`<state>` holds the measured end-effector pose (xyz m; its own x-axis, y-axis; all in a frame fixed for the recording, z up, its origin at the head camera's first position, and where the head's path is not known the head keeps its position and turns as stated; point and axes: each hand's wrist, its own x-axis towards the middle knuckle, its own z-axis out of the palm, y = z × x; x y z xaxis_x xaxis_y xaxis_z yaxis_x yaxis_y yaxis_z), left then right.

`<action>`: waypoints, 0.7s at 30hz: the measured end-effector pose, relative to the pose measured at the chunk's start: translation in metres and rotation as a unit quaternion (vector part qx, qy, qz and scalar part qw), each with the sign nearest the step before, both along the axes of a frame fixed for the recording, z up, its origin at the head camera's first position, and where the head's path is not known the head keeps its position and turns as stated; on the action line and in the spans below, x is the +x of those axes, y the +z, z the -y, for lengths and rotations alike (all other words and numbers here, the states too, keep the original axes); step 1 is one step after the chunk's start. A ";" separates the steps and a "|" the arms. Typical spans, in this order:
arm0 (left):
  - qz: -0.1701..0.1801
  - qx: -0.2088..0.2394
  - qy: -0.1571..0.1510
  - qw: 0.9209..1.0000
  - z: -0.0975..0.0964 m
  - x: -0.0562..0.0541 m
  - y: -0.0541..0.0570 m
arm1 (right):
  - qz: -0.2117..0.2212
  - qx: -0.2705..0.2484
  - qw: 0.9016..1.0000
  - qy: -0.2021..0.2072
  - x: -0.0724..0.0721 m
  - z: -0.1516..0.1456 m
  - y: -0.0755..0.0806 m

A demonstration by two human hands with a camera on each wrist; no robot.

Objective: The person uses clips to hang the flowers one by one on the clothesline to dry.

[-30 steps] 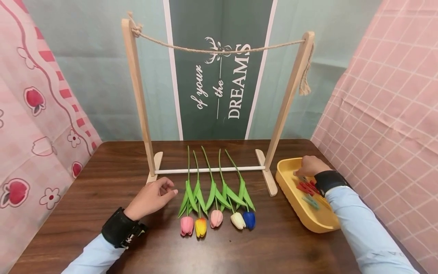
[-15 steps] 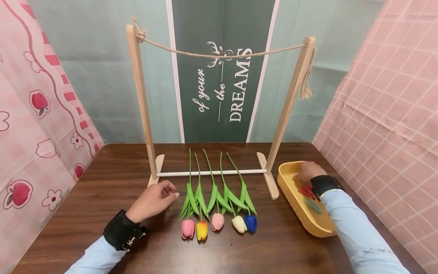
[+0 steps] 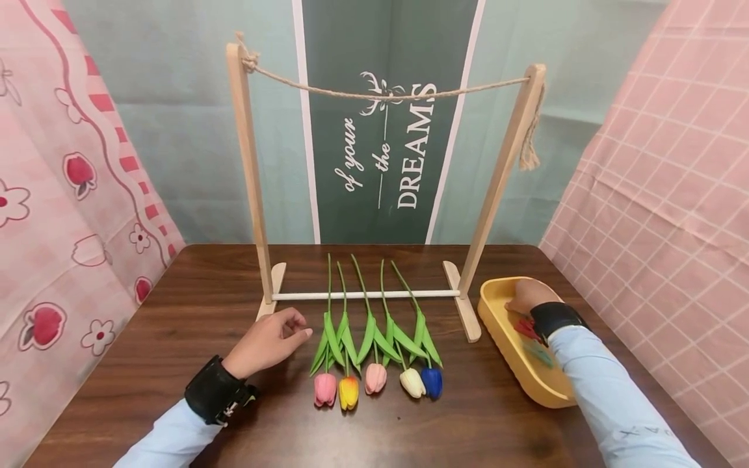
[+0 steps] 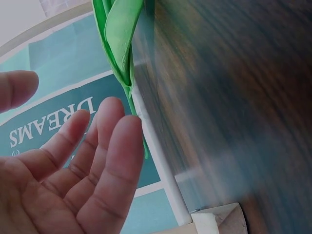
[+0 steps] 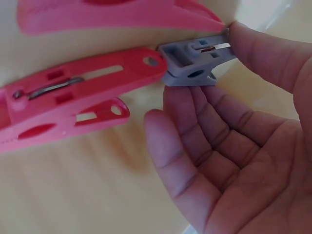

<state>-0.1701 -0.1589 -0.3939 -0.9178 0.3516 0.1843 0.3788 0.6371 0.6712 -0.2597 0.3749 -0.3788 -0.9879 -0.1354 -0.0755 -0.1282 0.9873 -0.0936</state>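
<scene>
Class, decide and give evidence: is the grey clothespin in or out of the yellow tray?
In: the right hand reaches inside the tray, where it pinches the grey clothespin.

The right hand point(image 5: 239, 146) holds a grey clothespin point(image 5: 195, 58) between the thumb, at the pin's upper right end, and fingertips bent against its underside. One finger stands apart from the others, its tip free, below and to the left of the grip. Immediately left of the grip lies a red clothespin point(image 5: 83, 87) with a visible metal spring point(image 5: 56, 87); its rounded end meets the grey pin in view, though contact cannot be confirmed. Above the grip, toward the left, a second red clothespin point(image 5: 122, 17) is partly cut off by the view's edge. A pale yellow surface point(image 5: 73, 195), blurred, extends below and left of the grip.
</scene>
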 end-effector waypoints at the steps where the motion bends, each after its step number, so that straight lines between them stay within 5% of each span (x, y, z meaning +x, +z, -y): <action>1: 0.000 0.000 0.000 1.000 0.000 0.000 0.000 | 0.001 0.001 1.000 0.000 0.001 0.001 0.001; 11: 0.004 0.000 -0.001 1.000 -0.001 -0.002 0.001 | 0.048 -0.010 0.998 -0.039 0.004 -0.002 0.014; 21: 0.014 0.000 0.008 1.000 0.002 -0.003 -0.001 | 0.037 -0.030 0.998 -0.028 0.015 -0.001 0.044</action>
<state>-0.1731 -0.1607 -0.3945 -0.9280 0.3371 0.1590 0.3504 0.6435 0.6806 -0.2449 0.3760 -0.3347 -0.9860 -0.0870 -0.1425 -0.0640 0.9852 -0.1591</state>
